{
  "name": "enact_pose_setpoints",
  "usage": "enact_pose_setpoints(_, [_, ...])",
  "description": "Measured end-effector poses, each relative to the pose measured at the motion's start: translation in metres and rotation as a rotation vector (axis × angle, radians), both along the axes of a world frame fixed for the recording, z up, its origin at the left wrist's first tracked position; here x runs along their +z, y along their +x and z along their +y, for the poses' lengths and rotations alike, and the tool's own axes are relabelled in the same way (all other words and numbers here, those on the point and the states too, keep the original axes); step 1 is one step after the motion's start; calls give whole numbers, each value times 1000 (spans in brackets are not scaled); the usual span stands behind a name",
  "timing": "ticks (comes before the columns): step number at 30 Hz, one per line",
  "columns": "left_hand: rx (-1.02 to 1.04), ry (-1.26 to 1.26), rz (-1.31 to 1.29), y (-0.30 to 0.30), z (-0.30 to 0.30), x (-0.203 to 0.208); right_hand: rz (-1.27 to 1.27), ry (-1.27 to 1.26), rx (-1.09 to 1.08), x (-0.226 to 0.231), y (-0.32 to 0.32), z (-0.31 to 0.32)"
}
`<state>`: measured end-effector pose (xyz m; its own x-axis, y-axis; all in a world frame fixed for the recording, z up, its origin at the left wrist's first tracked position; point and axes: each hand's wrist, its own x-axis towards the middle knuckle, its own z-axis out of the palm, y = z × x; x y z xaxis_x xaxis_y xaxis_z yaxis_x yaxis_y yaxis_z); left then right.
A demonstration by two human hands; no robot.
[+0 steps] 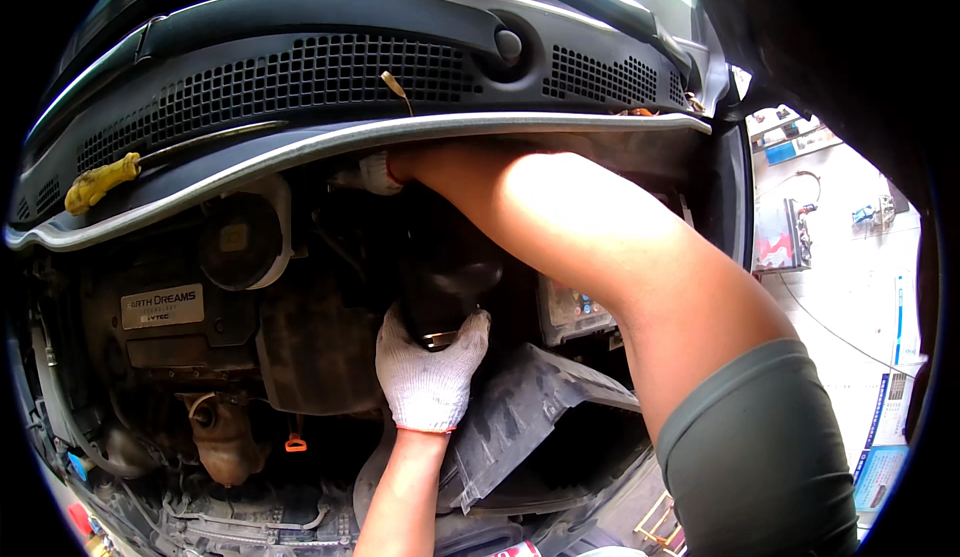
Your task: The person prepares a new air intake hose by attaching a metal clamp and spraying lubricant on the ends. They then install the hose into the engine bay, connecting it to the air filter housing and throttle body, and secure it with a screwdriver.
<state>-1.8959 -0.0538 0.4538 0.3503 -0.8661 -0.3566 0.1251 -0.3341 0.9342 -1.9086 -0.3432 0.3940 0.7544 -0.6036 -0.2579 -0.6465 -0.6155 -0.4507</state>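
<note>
My left hand [430, 382], in a white knit glove, grips the near end of a black air intake hose [455, 282], thumb on one side and fingers on the other. A metal hose clamp [438, 339] shows between thumb and fingers. My right arm crosses from the right over the engine bay. Its gloved right hand [375, 174] reaches in beneath the windshield cowl's front edge, beyond the hose. Shadow and engine parts hide its fingers, so what it touches cannot be made out.
A yellow-handled screwdriver [105, 182] lies on the cowl [330, 67] at left. The black engine cover [190, 347] fills the left side. Right of my left hand sits an opened black plastic housing [520, 407], with a battery [575, 307] behind it. An orange dipstick loop [296, 443] stands in front.
</note>
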Motion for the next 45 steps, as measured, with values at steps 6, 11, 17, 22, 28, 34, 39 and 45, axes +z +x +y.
enact_pose_setpoints(6, [51, -70, 85, -10, 2, -67, 14, 18, 12, 10, 13, 6])
enact_pose_setpoints(11, [-108, 254, 474, 11, 8, -84, 37, 55, 28, 16, 14, 13])
enact_pose_setpoints(17, [-62, 252, 692, 8, 33, -90, 41, 92, 33, 16, 13, 17])
enact_pose_setpoints(22, [-40, 70, 422, 2, 26, -66, 48, 108, 28, 16, 13, 16])
enact_pose_setpoints(28, [97, 109, 381, -5, 21, -27, 56, 129, 6, 19, 0, 18])
enact_pose_setpoints(34, [120, 138, 235, -3, 21, -18, 73, 131, -15, 15, -2, 17])
enact_pose_setpoints(39, [111, 140, 220, 2, 23, -30, 69, 108, -1, 10, 12, 15])
enact_pose_setpoints(45, [173, 94, 538, -1, 18, -35, 93, 101, -19, 8, 7, 8])
